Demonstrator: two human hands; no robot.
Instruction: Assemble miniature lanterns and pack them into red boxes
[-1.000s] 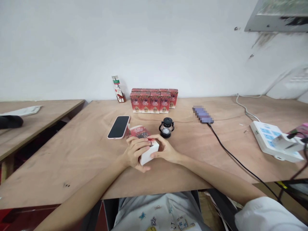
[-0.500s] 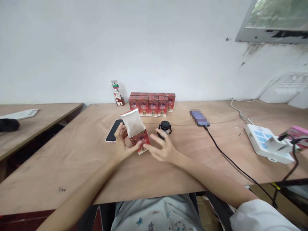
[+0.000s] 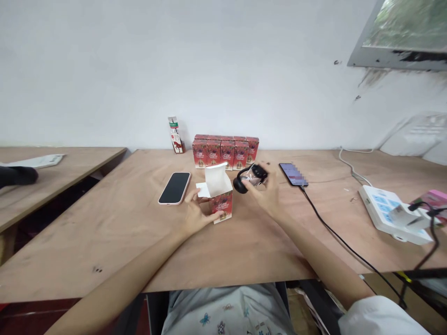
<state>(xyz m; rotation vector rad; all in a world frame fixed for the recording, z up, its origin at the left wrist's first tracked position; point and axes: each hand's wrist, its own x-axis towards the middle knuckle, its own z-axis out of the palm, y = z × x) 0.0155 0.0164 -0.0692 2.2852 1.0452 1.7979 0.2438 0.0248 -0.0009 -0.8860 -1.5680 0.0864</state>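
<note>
My left hand [image 3: 196,216] grips a small red box [image 3: 221,205] that stands upright on the wooden table [image 3: 115,218], its white top flaps open. My right hand [image 3: 267,191] is closed round a small black lantern [image 3: 248,177] with a clear middle, held tilted just above the table, right of the box. A row of several matching red boxes [image 3: 225,151] stands by the wall behind.
A dark phone in a pink case [image 3: 174,187] lies left of the box. Another phone [image 3: 293,173] with a black cable lies at the right. A white power strip [image 3: 394,211] sits near the right edge. A small bottle [image 3: 176,135] leans against the wall.
The box went from lying under both hands to standing upright with its flaps open. My right hand left it, reached back and picked up the lantern from the table.
</note>
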